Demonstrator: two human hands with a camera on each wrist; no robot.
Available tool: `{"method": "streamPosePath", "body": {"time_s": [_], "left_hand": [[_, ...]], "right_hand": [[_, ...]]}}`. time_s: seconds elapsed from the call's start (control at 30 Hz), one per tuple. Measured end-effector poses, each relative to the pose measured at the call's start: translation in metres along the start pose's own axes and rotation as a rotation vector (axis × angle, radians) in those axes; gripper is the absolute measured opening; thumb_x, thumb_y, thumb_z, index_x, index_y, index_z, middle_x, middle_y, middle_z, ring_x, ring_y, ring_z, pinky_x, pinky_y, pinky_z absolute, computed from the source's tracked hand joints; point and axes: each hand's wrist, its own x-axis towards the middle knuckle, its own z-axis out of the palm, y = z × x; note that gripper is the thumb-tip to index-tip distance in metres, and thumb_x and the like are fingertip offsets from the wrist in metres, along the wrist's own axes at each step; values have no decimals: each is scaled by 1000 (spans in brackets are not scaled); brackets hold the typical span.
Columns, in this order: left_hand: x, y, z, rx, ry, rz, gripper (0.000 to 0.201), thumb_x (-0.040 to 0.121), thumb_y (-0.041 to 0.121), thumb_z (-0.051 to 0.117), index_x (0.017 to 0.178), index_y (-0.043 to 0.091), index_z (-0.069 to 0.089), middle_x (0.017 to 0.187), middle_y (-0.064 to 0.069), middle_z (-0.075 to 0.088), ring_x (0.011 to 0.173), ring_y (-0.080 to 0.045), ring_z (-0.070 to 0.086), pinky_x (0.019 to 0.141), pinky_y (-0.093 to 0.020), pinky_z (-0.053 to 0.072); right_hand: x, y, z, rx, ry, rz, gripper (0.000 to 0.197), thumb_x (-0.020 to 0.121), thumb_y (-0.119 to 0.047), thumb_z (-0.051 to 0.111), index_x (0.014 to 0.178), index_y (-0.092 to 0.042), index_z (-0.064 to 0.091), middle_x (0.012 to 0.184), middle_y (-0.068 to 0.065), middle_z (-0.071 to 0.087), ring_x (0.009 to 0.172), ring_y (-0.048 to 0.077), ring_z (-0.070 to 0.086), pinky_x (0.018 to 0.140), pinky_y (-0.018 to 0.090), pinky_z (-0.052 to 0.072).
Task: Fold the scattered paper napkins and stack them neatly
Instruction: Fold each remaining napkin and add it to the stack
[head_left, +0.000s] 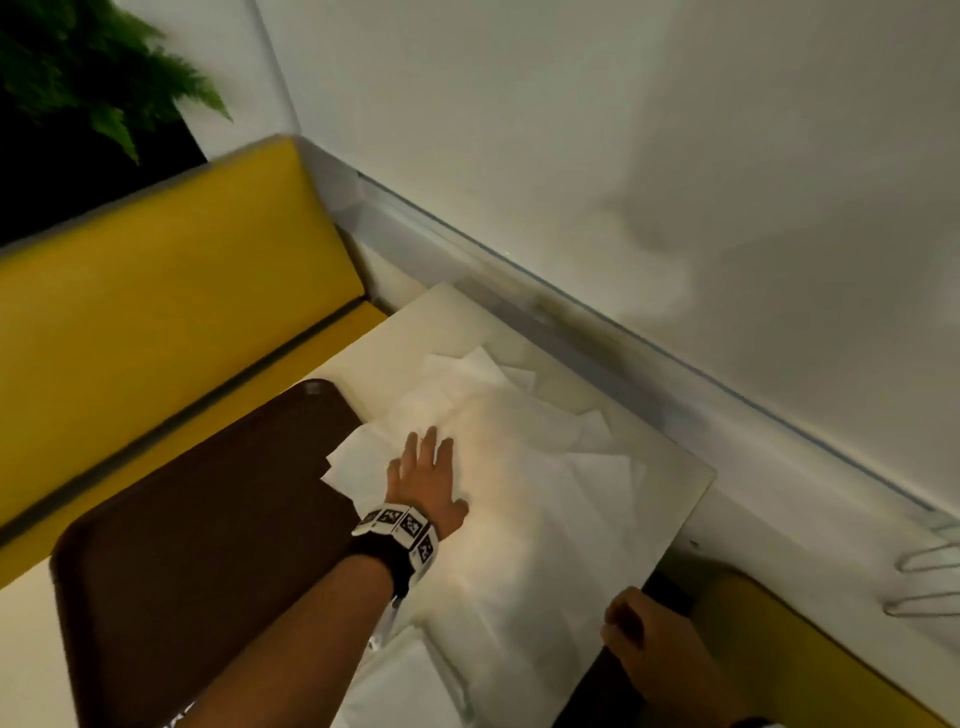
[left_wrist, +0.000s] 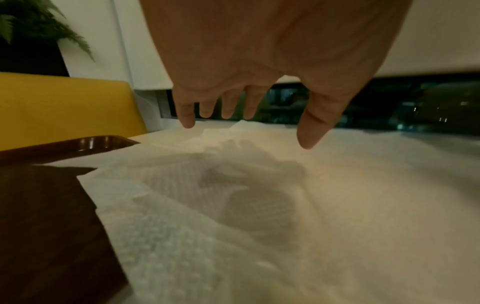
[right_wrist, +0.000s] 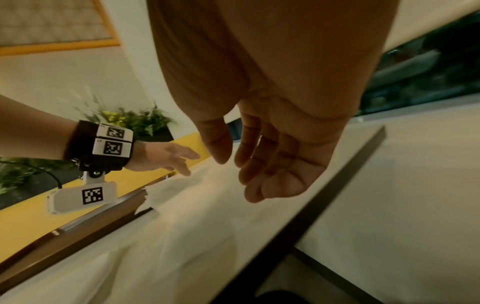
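Several white paper napkins (head_left: 524, 467) lie loose and overlapping across the pale table (head_left: 415, 322); one corner (head_left: 350, 460) overhangs the brown tray (head_left: 208, 545). My left hand (head_left: 428, 462) hovers just above the left side of the pile with fingers spread and straight, holding nothing. In the left wrist view the left hand (left_wrist: 246, 123) casts a shadow on the embossed napkins (left_wrist: 207, 226) below. My right hand (head_left: 631, 623) hangs at the table's near right edge, its fingers loosely curled and empty. The right wrist view shows the right hand (right_wrist: 239, 176) above the napkins (right_wrist: 182, 205).
The brown tray (left_wrist: 39, 205) fills the table's left half. A yellow bench (head_left: 156, 286) runs behind it, and a second yellow seat (head_left: 779, 634) sits at the lower right. A wall ledge (head_left: 571, 322) borders the table's far side. A fern (head_left: 78, 62) stands top left.
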Motion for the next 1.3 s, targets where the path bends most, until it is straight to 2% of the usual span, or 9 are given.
{"method": "streamPosePath", "body": {"time_s": [0.13, 0.3, 0.6, 0.7, 0.8, 0.93, 1.1, 1.17, 1.3], "left_hand": [[23, -7, 12, 84, -127, -8, 102, 84, 55, 54, 151, 21, -14, 158, -3, -24, 146, -28, -18, 119, -51, 3], [33, -2, 26, 89, -114, -13, 99, 86, 57, 48, 150, 18, -16, 161, -1, -15, 148, -26, -7, 118, -54, -1], [38, 8, 26, 56, 34, -32, 56, 94, 37, 34, 148, 24, 21, 159, -1, 17, 145, -26, 18, 116, -56, 7], [41, 11, 16, -174, 113, -95, 41, 96, 29, 34, 137, 31, 43, 151, 5, 37, 137, -19, 33, 116, -50, 9], [42, 14, -5, -426, 159, -203, 35, 98, 24, 37, 124, 30, 59, 134, -3, 58, 122, -26, 50, 112, -43, 22], [45, 1, -14, -613, 67, -218, 34, 99, 33, 41, 124, 25, 62, 129, -12, 61, 120, -34, 52, 108, -42, 34], [42, -14, -6, -511, -42, -25, 48, 92, 58, 37, 126, 34, 59, 137, 5, 55, 127, -19, 49, 110, -45, 34], [43, -15, -4, -540, 5, 0, 38, 93, 52, 45, 122, 35, 62, 135, 5, 57, 124, -17, 52, 108, -44, 38], [48, -13, 2, -576, 76, -31, 24, 94, 27, 57, 115, 27, 68, 129, 1, 61, 118, -20, 56, 106, -37, 42]], "right_hand": [[4, 22, 4, 4, -50, 58, 14, 93, -30, 58, 83, -33, 49, 84, -12, 57, 76, -1, 54, 66, 8, 42], [10, 27, 7, 20, -95, 77, 21, 93, -28, 58, 79, -37, 45, 81, -16, 54, 75, -4, 53, 68, 4, 41], [26, 15, 12, 24, -123, -30, 25, 91, -22, 57, 76, -39, 46, 78, -15, 61, 72, -5, 59, 69, 6, 44], [27, 10, 13, 34, -118, -64, 23, 91, -24, 56, 77, -40, 47, 79, -14, 62, 71, -1, 59, 69, 9, 46], [28, 6, 13, 49, -112, -74, 22, 90, -23, 56, 77, -39, 48, 79, -9, 63, 72, 3, 59, 69, 11, 46], [28, -2, 12, 57, -133, -83, 11, 89, -20, 54, 84, -30, 54, 81, -3, 64, 70, 6, 59, 68, 13, 46], [28, -3, 20, 67, -167, -48, 7, 87, -20, 54, 90, -25, 58, 92, 4, 67, 75, 9, 60, 71, 14, 47], [27, -2, 22, 64, -187, -31, 9, 87, -17, 53, 88, -25, 58, 94, 6, 67, 78, 13, 61, 73, 16, 47], [25, 0, 27, 53, -198, -50, 23, 87, -11, 52, 79, -33, 51, 92, 5, 67, 70, 6, 55, 69, 11, 44]]}}
